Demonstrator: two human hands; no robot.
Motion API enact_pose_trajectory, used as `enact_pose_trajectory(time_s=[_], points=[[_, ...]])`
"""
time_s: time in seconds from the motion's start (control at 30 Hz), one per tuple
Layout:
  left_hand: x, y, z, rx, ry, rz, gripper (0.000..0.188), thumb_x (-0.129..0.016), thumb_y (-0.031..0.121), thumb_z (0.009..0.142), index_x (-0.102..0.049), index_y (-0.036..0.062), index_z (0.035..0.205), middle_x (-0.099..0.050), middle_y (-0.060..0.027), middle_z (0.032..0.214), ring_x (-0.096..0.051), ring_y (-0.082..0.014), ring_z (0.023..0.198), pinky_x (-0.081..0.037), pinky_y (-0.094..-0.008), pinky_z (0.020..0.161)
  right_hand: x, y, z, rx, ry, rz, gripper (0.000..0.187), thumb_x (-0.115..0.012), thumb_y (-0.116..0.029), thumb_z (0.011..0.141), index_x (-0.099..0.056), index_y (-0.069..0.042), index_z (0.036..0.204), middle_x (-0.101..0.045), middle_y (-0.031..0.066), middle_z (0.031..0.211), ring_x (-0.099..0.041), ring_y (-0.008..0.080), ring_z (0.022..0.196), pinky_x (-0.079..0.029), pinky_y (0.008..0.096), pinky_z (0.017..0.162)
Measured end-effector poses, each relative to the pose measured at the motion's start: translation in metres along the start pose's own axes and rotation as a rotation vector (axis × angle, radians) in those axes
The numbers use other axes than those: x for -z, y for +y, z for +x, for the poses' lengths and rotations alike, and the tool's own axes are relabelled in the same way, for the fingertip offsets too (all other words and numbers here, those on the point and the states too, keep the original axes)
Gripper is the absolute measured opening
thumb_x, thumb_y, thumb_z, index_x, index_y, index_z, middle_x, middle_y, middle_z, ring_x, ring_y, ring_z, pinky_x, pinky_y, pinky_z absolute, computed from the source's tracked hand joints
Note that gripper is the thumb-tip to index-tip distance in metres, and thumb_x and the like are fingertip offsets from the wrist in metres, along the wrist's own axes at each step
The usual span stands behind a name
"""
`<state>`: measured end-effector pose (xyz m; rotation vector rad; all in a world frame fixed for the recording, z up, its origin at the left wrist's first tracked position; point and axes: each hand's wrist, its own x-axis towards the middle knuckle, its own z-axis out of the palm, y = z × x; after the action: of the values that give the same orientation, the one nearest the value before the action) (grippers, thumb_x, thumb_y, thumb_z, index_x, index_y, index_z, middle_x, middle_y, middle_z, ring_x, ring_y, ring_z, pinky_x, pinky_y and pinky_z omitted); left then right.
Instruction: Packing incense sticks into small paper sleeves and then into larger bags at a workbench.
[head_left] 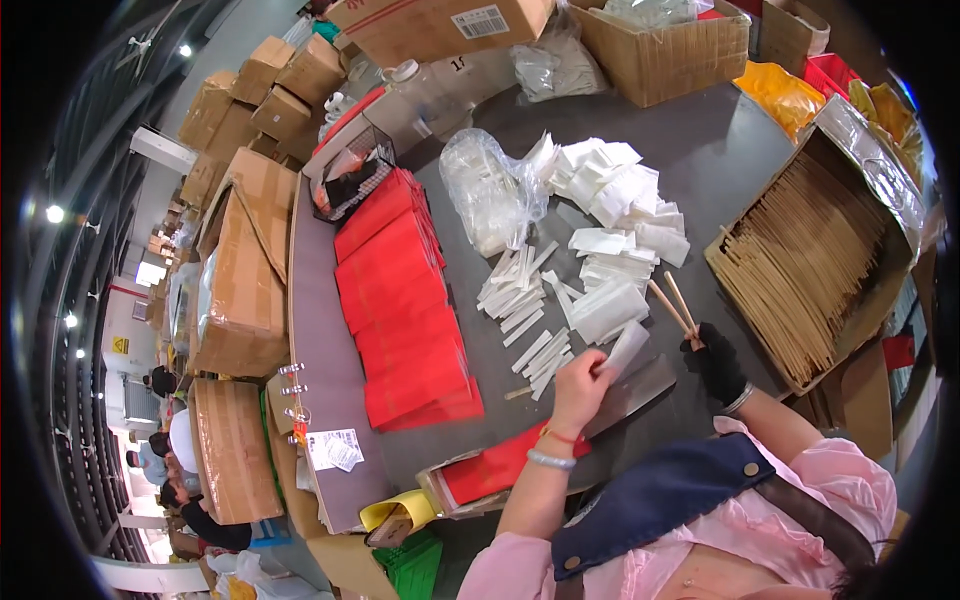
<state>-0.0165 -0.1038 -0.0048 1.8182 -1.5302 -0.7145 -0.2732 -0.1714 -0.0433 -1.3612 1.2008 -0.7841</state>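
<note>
My left hand (578,392) is bare, with its fingers pinched on a white paper sleeve (626,349) above the near part of the dark table. To its right, my right hand (714,366) wears a black glove and grips a pair of wooden sticks like chopsticks (673,304), which spread apart toward their far ends. Piles of white paper sleeves (612,308) lie just beyond my hands. Narrow white strips (541,358) are scattered to the left of them. Under my left forearm lies a red packet (510,463) in a shallow open box.
Right of my right hand, a tilted carton holds many wooden sticks (800,270). Rows of red packets (395,300) cover the table's left side, below a wire basket (352,175). A clear plastic bag (488,190) sits mid-table. Cardboard boxes (660,55) line the far edge.
</note>
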Motion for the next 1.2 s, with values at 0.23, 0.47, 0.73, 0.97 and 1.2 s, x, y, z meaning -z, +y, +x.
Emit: enact_pose_trajectory(time_s=[0.23, 0.47, 0.73, 0.97, 1.2], points=[[0.013, -0.003, -0.071, 0.052, 0.010, 0.215, 0.046, -0.081, 0.027, 0.066, -0.069, 0.0144, 0.109, -0.057, -0.0053, 0.109, -0.050, -0.0279, 0.105, -0.040, -0.0432, 0.089, -0.001, -0.033, 0.020, 0.560, -0.254, -0.524, 0.019, -0.064, -0.010, 0.083, -0.068, -0.010, 0.101, -0.061, 0.0110, 0.078, -0.060, 0.0315, 0.071, -0.049, 0.0405, 0.064], [0.037, -0.015, -0.099, -0.015, 0.069, 0.397, 0.066, -0.081, 0.029, 0.063, -0.059, 0.0072, 0.121, -0.056, -0.0094, 0.117, -0.049, -0.0335, 0.109, -0.039, -0.0446, 0.095, -0.004, -0.048, 0.024, 0.610, -0.537, -1.029, 0.014, -0.067, -0.022, 0.081, -0.071, -0.020, 0.094, -0.061, 0.0130, 0.077, -0.060, 0.0322, 0.069, -0.047, 0.0431, 0.060], [0.004, -0.018, -0.100, -0.017, -0.020, 0.430, 0.083, -0.083, 0.029, 0.061, -0.048, 0.0100, 0.134, -0.050, -0.0099, 0.126, -0.045, -0.0324, 0.118, -0.038, -0.0463, 0.097, -0.008, 0.021, 0.027, 0.561, -0.300, -0.692, 0.019, -0.069, -0.025, 0.076, -0.067, -0.008, 0.068, -0.060, 0.0132, 0.066, -0.060, 0.0333, 0.068, -0.048, 0.0465, 0.065], [0.007, -0.008, -0.080, -0.133, 0.014, 0.310, 0.085, -0.081, 0.022, 0.061, -0.045, 0.0110, 0.136, -0.055, -0.0130, 0.118, -0.051, -0.0344, 0.109, -0.043, -0.0448, 0.090, -0.098, -0.012, -0.007, 0.534, -0.691, -0.392, 0.035, -0.075, -0.026, 0.068, -0.062, -0.008, 0.096, -0.060, 0.0166, 0.094, -0.058, 0.0384, 0.092, -0.047, 0.0450, 0.080], [0.025, -0.003, -0.057, -0.212, -0.269, 0.473, 0.031, -0.066, 0.012, 0.072, -0.062, 0.0137, 0.103, -0.053, -0.0142, 0.104, -0.052, -0.0339, 0.099, -0.046, -0.0443, 0.079, -0.076, -0.097, 0.008, 0.738, -0.710, -1.251, 0.056, -0.070, -0.060, 0.062, -0.067, -0.011, 0.089, -0.064, 0.0106, 0.087, -0.061, 0.0295, 0.091, -0.040, 0.0523, 0.074]])
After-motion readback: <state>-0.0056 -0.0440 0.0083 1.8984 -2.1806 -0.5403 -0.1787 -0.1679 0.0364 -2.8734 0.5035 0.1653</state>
